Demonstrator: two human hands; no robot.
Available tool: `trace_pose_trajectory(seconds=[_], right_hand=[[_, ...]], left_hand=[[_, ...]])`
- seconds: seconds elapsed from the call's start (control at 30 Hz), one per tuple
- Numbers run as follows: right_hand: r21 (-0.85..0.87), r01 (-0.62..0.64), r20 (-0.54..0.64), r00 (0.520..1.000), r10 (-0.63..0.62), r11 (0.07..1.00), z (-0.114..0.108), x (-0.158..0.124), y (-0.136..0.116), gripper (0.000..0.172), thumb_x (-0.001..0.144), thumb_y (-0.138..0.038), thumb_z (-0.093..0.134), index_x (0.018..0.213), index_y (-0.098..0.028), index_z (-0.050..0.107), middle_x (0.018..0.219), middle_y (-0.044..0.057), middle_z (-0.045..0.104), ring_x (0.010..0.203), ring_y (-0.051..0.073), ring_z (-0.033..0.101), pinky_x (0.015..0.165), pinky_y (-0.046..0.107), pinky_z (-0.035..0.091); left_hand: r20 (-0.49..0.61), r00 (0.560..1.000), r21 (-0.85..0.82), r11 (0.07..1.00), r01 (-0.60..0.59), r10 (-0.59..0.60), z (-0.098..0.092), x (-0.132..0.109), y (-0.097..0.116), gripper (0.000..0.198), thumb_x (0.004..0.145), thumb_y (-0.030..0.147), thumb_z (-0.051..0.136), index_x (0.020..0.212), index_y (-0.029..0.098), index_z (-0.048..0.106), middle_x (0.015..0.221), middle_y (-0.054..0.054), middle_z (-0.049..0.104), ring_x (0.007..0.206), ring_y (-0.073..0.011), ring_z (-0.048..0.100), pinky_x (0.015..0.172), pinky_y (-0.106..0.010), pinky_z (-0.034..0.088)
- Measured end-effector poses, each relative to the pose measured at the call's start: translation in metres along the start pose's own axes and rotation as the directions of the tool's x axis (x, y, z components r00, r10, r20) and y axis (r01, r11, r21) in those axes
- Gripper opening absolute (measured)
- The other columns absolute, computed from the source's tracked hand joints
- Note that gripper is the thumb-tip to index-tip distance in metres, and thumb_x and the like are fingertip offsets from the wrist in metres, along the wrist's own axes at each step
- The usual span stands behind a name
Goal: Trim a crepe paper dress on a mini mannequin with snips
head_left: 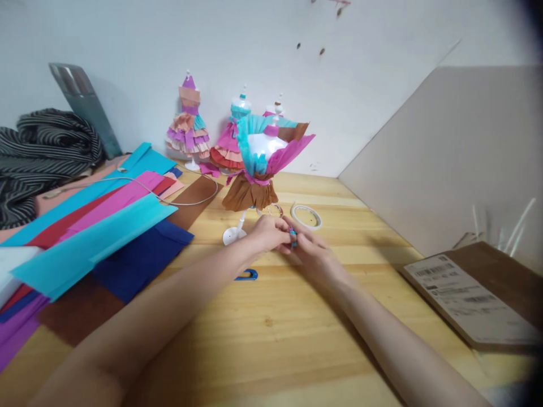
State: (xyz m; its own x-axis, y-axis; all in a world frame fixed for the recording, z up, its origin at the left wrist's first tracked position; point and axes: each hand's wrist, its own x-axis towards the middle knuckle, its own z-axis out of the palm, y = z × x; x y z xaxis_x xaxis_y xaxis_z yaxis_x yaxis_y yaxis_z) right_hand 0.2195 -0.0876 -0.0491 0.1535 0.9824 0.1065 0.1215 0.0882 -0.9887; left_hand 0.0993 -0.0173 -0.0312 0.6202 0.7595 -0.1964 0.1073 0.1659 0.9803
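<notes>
My left hand (271, 233) and my right hand (311, 249) meet over the wooden table, fingers closed on a small teal and purple piece (293, 236) pinched between them. Just behind them stands a small white dress form (263, 146) with turquoise, magenta and brown paper flaring up round its top and a pleated brown skirt (250, 192) below. Its round white base (233, 236) rests on the table left of my hands. A roll of tape (306, 217) lies behind my right hand. Blue scissor handles (247, 275) show partly below my left forearm.
Coloured paper sheets (93, 243) are piled on the left, with a thin cord (186, 203) over them. Striped cloth (46, 152) lies behind. Other dressed forms (189, 121) stand along the wall. A labelled cardboard package (475, 294) lies at the right of the wooden table (271, 345).
</notes>
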Motion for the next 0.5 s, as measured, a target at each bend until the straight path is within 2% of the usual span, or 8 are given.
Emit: trace_pose_trajectory(seconds=[0.1, 0.2, 0.37, 0.5], right_hand=[[-0.140, 0.157, 0.061, 0.987, -0.150, 0.978, -0.007, 0.002, -0.002, 0.045, 0.076, -0.039, 0.071, 0.119, -0.027, 0.066, 0.122, 0.007, 0.066, 0.107, 0.026, 0.063, 0.093, 0.043, 0.050], [-0.327, 0.315, 0.043, 0.947, -0.319, 0.891, -0.013, 0.004, -0.003, 0.034, 0.076, -0.034, 0.071, 0.109, -0.026, 0.072, 0.107, 0.009, 0.067, 0.092, 0.024, 0.063, 0.083, 0.042, 0.053], [-0.412, 0.317, -0.030, 0.932, -0.360, 0.855, -0.016, 0.009, 0.005, 0.021, 0.073, -0.032, 0.073, 0.092, -0.025, 0.078, 0.083, 0.008, 0.064, 0.073, 0.021, 0.057, 0.066, 0.038, 0.049], [-0.444, 0.286, -0.059, 0.936, -0.346, 0.849, -0.019, 0.013, 0.013, 0.017, 0.072, -0.035, 0.072, 0.083, -0.023, 0.078, 0.073, 0.006, 0.060, 0.069, 0.020, 0.055, 0.061, 0.034, 0.046]], left_hand=[[-0.010, 1.000, -0.084, 0.996, -0.021, 0.020, -0.008, 0.000, 0.002, 0.016, 0.078, 0.003, 0.057, 0.066, 0.012, 0.056, 0.056, 0.003, 0.054, 0.049, -0.0045, 0.053, 0.051, -0.016, 0.044], [-0.002, 1.000, -0.106, 0.994, -0.021, 0.021, -0.009, 0.000, 0.000, 0.013, 0.078, 0.004, 0.055, 0.068, 0.011, 0.059, 0.054, 0.004, 0.051, 0.046, -0.0027, 0.045, 0.044, -0.014, 0.032], [-0.035, 0.999, -0.050, 0.999, 0.006, -0.008, 0.001, 0.002, -0.009, 0.012, 0.077, 0.010, 0.055, 0.068, 0.012, 0.062, 0.050, 0.006, 0.045, 0.041, -0.0036, 0.036, 0.042, -0.017, 0.025], [-0.090, 0.996, 0.073, 0.997, -0.006, 0.013, 0.006, 0.000, -0.013, 0.021, 0.075, 0.009, 0.050, 0.055, 0.016, 0.053, 0.043, 0.007, 0.036, 0.041, -0.0062, 0.034, 0.042, -0.019, 0.024]])
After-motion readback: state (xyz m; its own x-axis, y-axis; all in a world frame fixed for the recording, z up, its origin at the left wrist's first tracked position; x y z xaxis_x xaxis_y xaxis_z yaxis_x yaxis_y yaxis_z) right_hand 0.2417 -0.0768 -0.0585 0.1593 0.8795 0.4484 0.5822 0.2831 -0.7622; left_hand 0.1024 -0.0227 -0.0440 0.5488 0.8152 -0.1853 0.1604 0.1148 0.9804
